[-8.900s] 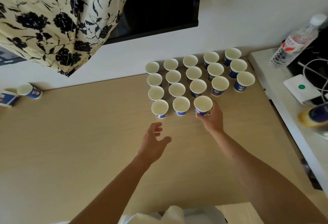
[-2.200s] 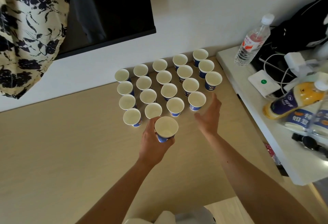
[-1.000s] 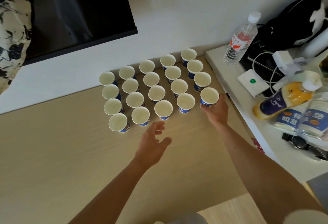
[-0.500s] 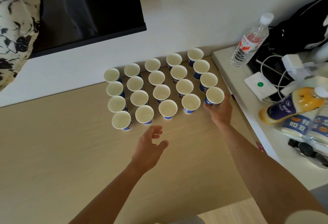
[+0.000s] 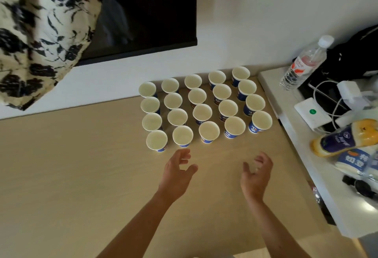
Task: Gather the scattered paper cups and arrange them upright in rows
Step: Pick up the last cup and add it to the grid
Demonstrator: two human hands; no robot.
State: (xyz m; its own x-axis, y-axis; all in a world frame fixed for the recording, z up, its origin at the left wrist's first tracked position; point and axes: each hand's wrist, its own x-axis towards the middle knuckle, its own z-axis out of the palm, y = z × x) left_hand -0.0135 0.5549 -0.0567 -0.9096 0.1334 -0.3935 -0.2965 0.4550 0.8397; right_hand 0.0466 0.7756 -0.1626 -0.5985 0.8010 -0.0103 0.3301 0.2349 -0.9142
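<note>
Tabletop (image 5: 81, 176) first: pale wood, and on its far right part, against the wall (image 5: 245, 22) and just beside the white side unit (image 5: 274, 90), stood the paper cups (image 5: 202, 112), twenty by my count, in four rows of five. I judged them very light, thin-walled and easy to crush or tip. Each would want a gentle hold round the mid wall, thumb opposite fingers, never a pinch on the rim. All stood upright, mouths up, cream-white inside with blue print outside. Both grips hung near the nearest cups without touching them: left grip (image 5: 178, 173) and right grip (image 5: 256, 176) loosely curled, wide, holding nothing. I saw no stray cup.
</note>
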